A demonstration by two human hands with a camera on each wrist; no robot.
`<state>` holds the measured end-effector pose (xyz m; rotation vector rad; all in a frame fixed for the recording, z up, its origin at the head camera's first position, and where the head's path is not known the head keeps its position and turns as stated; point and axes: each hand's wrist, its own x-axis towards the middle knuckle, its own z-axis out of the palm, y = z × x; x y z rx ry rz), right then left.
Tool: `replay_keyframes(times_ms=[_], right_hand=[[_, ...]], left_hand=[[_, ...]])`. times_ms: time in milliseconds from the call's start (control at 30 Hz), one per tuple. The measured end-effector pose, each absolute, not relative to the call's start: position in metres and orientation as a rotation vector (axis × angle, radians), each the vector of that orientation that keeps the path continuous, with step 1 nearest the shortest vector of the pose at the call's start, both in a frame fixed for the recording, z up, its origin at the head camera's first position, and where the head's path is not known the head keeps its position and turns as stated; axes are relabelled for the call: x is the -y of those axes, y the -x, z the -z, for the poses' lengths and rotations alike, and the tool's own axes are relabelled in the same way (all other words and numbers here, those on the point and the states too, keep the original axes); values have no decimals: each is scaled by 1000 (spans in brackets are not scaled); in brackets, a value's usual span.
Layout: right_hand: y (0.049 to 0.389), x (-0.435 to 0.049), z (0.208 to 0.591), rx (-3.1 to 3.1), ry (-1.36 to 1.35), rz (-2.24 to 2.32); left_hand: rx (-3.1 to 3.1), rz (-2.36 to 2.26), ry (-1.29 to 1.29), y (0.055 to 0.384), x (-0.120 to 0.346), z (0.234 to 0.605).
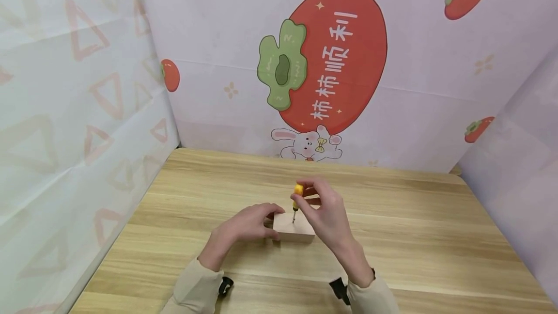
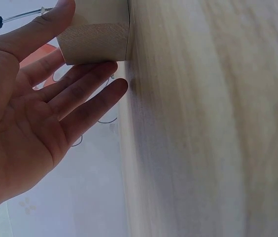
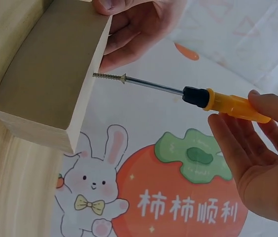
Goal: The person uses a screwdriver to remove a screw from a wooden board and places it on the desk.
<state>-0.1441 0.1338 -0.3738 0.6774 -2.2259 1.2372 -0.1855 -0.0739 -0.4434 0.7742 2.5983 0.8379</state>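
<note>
Head view high, fwd/down, wrist views v. close, all incl. block (image 1: 298,229)

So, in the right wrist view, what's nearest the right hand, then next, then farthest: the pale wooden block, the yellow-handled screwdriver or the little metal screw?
1. Yellow-handled screwdriver: held by the right hand.
2. Little metal screw: at the screwdriver's tip.
3. Pale rectangular wooden block: picture left, at the screw's other end.

A block (image 1: 297,228) lies on a table (image 1: 414,222). The left hand (image 1: 249,223) is at the block's left end; the right hand (image 1: 328,212) is above its right side, holding a screwdriver (image 3: 197,97). Directly below the screwdriver, a screw (image 3: 109,76) stands on the block's top. Behind the table rises a backdrop (image 1: 209,120).
</note>
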Motion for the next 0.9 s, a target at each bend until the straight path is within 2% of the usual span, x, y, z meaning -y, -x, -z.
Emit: replay_keyframes(times_ms=[333, 900], right_hand=[[144, -139, 372, 2239, -732, -1353], [145, -132, 375, 2236, -803, -1270]], left_hand=[[-2590, -843, -777, 187, 74, 445], [-2570, -880, -789, 185, 74, 442]])
